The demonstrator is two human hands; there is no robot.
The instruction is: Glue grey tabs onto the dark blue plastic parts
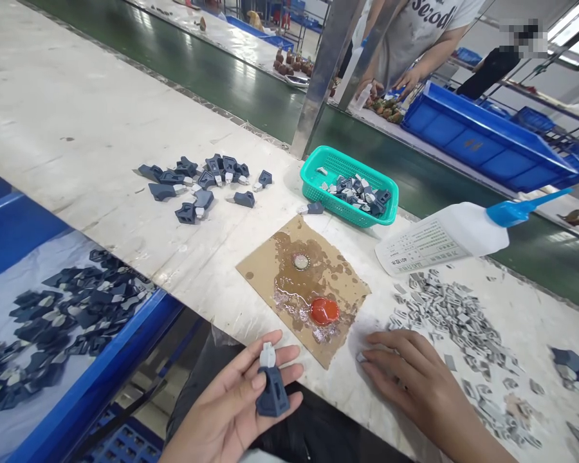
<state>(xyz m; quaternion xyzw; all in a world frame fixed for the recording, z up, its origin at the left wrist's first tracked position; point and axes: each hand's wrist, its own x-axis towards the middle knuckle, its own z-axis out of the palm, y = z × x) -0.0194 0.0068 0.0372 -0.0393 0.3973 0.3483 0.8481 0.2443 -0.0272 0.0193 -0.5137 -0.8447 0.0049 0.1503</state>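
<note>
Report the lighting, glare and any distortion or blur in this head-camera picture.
Head view: bright, even overhead light with soft shadows; glare streaks on the green conveyor belt and a wet shine on the cardboard pad; wide-angle tilt slants the table; the left hand and its dark blue part are sharp; a far patch top right is pixelated.

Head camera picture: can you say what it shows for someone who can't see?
A left hand holds a dark blue plastic part with a white tip, while the right hand rests on small grey pieces on a white workbench, beside glue-stained brown cardboard.
</note>
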